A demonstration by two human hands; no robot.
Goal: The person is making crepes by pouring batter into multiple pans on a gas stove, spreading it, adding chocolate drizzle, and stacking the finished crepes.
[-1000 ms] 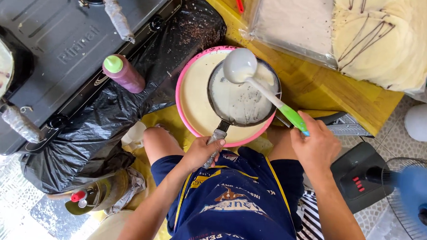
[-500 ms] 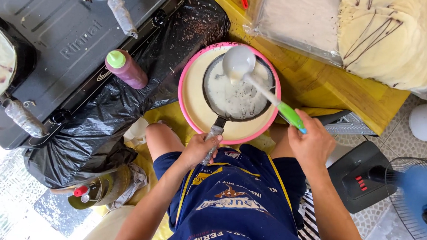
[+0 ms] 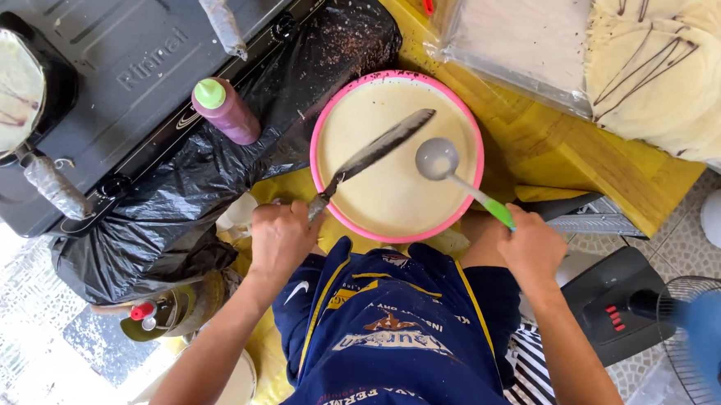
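While pan tipped edge-on over pink bowl, centre frame: batter coat on, excess draining. L hand fist on handle; R hand clamps ladle. Cooking not begun.

My left hand grips the handle of a small pan, tipped on edge over the pink bowl of pale batter. My right hand holds a green-handled ladle above the batter. A purple squeeze bottle stands beside the bowl.
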